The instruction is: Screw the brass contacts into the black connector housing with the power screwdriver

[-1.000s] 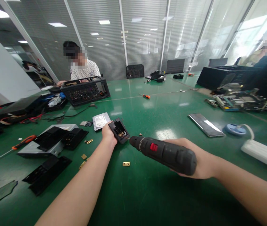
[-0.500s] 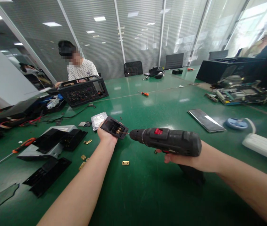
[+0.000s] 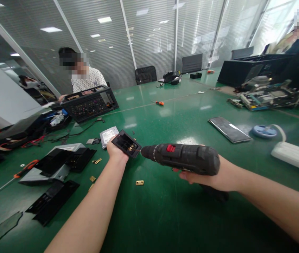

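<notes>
My left hand is closed around a small black open box-like part, tilted, with brass-coloured pieces inside it. In my right hand is a black cordless drill with a red switch on top, its grip partly hidden behind the hand. The drill points left, and its thin bit reaches the near right end of the black part; whether it touches a screw is too small to tell. A brass plate with two holes lies below the part, and a silver hard drive lies just behind my left hand.
At left lie an orange-handled screwdriver, a grey metal case, a black plastic piece and a glass-like shard. A phone and a white power strip sit right. A person sits behind a computer case.
The view has shifted slightly. My hands, the black part and the drill keep about the same positions relative to each other, with the bit still at the part's end.
</notes>
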The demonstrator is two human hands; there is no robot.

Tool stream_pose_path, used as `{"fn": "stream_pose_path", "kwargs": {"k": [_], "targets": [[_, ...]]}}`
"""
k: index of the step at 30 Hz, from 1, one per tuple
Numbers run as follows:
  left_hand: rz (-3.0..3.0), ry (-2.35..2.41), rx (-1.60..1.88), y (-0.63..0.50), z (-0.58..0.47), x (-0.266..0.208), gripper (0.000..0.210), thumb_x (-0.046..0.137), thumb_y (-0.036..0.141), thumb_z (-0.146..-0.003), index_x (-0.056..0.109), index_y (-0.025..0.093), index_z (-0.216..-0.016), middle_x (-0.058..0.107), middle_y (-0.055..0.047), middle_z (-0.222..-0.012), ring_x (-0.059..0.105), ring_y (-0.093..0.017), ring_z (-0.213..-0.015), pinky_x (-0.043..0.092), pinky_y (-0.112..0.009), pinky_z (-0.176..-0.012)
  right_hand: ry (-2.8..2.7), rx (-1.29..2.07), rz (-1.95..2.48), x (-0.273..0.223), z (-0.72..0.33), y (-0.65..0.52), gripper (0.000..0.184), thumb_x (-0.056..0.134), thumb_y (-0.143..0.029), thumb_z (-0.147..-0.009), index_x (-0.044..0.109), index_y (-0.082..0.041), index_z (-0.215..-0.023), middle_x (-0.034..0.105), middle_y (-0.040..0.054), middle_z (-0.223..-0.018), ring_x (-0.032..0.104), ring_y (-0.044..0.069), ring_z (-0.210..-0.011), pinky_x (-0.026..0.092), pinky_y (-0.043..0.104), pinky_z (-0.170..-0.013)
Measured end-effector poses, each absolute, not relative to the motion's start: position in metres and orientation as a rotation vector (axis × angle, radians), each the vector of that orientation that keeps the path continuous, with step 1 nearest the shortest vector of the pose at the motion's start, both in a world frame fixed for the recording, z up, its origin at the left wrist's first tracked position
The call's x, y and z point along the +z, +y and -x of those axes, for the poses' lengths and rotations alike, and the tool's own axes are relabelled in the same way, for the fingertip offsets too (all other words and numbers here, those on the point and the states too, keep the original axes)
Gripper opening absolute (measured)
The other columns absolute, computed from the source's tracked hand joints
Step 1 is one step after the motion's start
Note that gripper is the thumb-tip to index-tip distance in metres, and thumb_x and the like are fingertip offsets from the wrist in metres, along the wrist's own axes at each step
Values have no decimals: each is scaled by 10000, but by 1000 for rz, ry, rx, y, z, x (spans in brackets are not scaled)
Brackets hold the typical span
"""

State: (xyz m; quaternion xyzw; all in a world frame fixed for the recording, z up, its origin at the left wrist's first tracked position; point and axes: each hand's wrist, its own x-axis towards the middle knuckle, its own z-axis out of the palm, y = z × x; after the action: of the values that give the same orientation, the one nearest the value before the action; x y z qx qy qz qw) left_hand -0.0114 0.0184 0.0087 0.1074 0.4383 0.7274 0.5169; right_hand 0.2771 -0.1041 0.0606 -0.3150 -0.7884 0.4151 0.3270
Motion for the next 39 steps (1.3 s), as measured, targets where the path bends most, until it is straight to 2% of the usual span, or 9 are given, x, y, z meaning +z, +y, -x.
{"fn": "stream_pose_path", "kwargs": {"k": [5,9,13,16,19,21,28,34,39], "targets": [[-275,1052,1755,20,11,9,137,521,277,-807,579,211,-701,591,-53,-630,599,-228,-553,571,-386,-569,-2047,1075,832,54,-278,-106,152,718,-293,-873,709,-165,-955,738,32,-773,677,172,-681,556,285,-650],[-283,1095,1766,21,10,7,104,533,272,-781,608,211,-741,592,-47,-632,607,-232,-564,569,-380,-588,-2081,1012,874,56,-275,-110,211,713,-363,-886,683,-155,-873,725,56,-785,653,176,-672,524,290,-622],[-291,1118,1761,22,10,4,78,565,273,-760,613,213,-770,592,-36,-626,629,-243,-574,563,-368,-581,-2103,1037,886,60,-271,-117,310,785,-445,-857,652,-166,-873,688,31,-783,625,160,-664,499,270,-613],[-288,1137,1725,22,12,1,82,585,286,-758,608,208,-767,585,-28,-609,620,-237,-544,554,-356,-552,-2258,963,925,56,-268,-122,380,805,-476,-835,678,-158,-997,726,65,-890,683,204,-765,511,295,-671],[-286,1151,1728,22,15,0,65,588,264,-748,609,208,-776,579,-16,-593,616,-229,-531,559,-349,-554,-2501,693,953,48,-265,-124,588,735,-479,-847,658,-94,-1285,746,184,-1115,738,327,-918,544,399,-752],[-294,1154,1739,23,16,0,50,592,243,-738,603,210,-773,576,-10,-586,608,-220,-519,558,-342,-549,-2610,610,953,44,-264,-124,678,671,-479,-867,605,-53,-1390,727,231,-1199,748,376,-954,554,445,-760],[-303,1196,1676,23,16,-2,66,605,258,-761,585,206,-725,570,-26,-574,603,-234,-510,530,-344,-495,-2669,646,976,48,-266,-122,594,615,-433,-894,620,-93,-1382,731,177,-1217,765,368,-983,564,454,-775],[-290,1177,1689,24,18,-2,92,608,278,-783,600,202,-731,590,-28,-592,599,-226,-519,534,-344,-514,-2763,522,963,47,-263,-123,725,602,-437,-900,534,-44,-1505,723,170,-1205,766,374,-965,562,464,-734],[-281,1177,1690,22,17,4,131,583,301,-793,614,195,-722,604,-29,-599,594,-211,-508,519,-321,-508,-2842,334,860,41,-264,-123,835,591,-397,-909,372,10,-1605,702,190,-1226,763,371,-924,532,466,-697]]}}
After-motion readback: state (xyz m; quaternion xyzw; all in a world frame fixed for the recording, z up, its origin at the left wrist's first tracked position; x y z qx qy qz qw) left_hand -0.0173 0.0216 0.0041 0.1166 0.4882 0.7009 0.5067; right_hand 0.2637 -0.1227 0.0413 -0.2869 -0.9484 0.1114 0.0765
